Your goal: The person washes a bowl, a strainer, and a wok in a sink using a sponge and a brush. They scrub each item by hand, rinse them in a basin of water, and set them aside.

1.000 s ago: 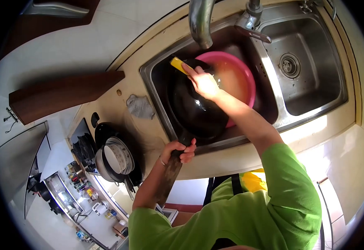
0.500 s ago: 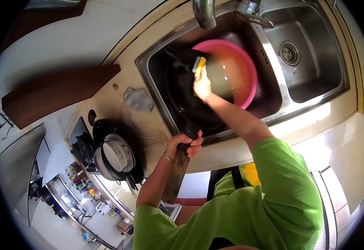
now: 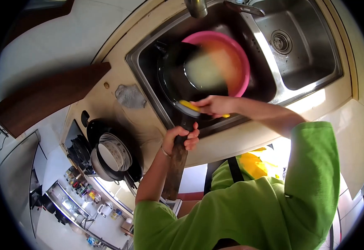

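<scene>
My left hand (image 3: 182, 137) is wrapped round the handle (image 3: 175, 166) of a dark pan (image 3: 171, 79), at the point where the handle meets the pan. The pan lies tilted in the left sink basin, partly over a pink basin (image 3: 245, 75) of cloudy water. A yellow brush (image 3: 189, 105) is gripped in my right hand (image 3: 215, 106). Its bristle side rests against the pan's near rim, close to the handle and just above my left hand.
A second sink basin (image 3: 311, 54) with a drain is at the right, below a faucet (image 3: 196, 7). On the left counter sit a grey cloth (image 3: 130, 96) and stacked bowls (image 3: 113, 155) in dark pans. A brown wooden piece (image 3: 53, 93) juts out at the far left.
My right hand and the brush have moved from the pan's far side down to its near rim by the handle. My left hand keeps its grip. The view has shifted slightly.
</scene>
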Demonstrator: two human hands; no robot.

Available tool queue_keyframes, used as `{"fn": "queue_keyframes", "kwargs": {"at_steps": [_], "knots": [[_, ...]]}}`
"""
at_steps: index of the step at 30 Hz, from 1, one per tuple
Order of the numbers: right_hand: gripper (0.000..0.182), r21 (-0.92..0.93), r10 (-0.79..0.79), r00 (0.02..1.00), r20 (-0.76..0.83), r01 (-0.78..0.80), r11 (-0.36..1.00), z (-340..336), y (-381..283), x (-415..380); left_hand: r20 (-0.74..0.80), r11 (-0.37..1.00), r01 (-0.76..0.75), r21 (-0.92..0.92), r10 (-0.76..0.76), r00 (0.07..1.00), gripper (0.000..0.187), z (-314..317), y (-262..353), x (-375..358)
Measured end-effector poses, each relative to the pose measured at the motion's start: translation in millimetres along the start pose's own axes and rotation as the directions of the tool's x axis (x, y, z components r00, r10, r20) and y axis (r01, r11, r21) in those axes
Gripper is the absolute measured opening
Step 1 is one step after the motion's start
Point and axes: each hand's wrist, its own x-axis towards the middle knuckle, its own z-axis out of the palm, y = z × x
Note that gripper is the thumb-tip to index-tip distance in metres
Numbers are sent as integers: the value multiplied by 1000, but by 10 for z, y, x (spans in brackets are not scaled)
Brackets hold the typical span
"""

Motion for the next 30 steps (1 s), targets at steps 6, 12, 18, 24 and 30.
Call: {"fn": "queue_keyframes", "kwargs": {"at_steps": [6,12,18,24,30], "knots": [[34,-922,51,955,-292,-296,250,-605,387,171,4,999,-34,28,34,999,27,47,-29,30],[43,-630,-366,604,-708,-305,714,-732,529,898,-12,1000,14,0,-14,1000,26,63,-9,21],[54,-527,-642,190,-743,425,736,-262,283,1631,-24,998,49,-30,-49,999,25,96,20,32],[51,287,-377,908,-184,417,863,57,-160,497,-54,999,50,-7,-51,997,25,192,16,46],[47,-191,20,997,69,-6,982,-292,214,-74,-96,994,-13,112,24,995,25,395,55,17]]}}
